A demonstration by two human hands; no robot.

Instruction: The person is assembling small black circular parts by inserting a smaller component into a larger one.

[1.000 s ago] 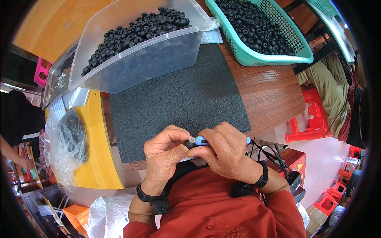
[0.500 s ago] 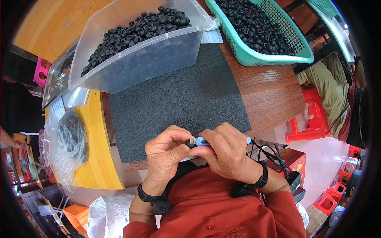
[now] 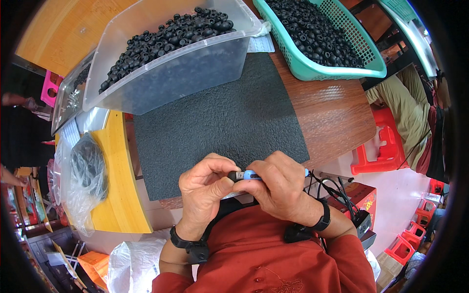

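My left hand [image 3: 207, 183] pinches a small round black part [image 3: 233, 176] between thumb and fingertips, like the hollow black pieces in the containers. My right hand [image 3: 279, 185] is wrapped round a slim blue-handled tool [image 3: 250, 175] that has a dark slot and a pale metal-looking front. The tool's front end meets the black part, and its rear end sticks out beyond my right fingers. Exactly how the tip sits against the part is hidden by my fingertips. Both hands are close together over the near edge of a dark textured mat [image 3: 220, 122].
A clear plastic bin [image 3: 181, 80] heaped with black parts stands on the mat's far side. A green basket [image 3: 337, 73] of similar parts is at the far right. A bagged dark bundle [image 3: 88, 166] lies on the left table. Red stools [image 3: 383, 146] and a seated person are at right.
The black part has turned slightly in my left fingers, and a little more of the tool's front shows. At the far left, another person has shifted.
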